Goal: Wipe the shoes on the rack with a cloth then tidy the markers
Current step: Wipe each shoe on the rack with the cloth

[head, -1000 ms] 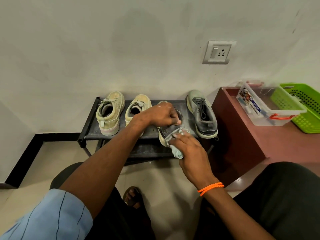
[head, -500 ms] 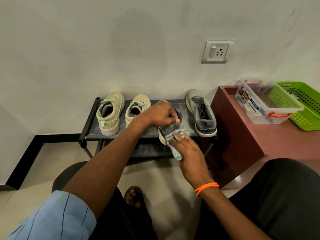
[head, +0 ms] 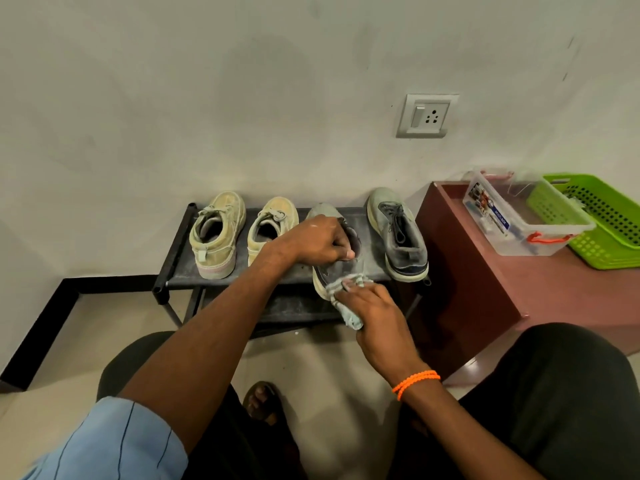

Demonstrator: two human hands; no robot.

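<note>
a person's left hand (head: 320,242) is gripping the collar of a grey shoe (head: 337,268) on the rack (head: 180,268), its long axis running away toward the wall, while the nearer right hand (head: 372,306) is clutching a cloth (head: 346,315) against its near heel.

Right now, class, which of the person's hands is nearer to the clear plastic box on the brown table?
Right. The right hand presses a cloth on the grey shoe's heel, nearer the clear plastic box; the left hand grips that shoe's collar, farther left.

matt black rack (head: 180,258), clear plastic box (head: 519,223)
</note>
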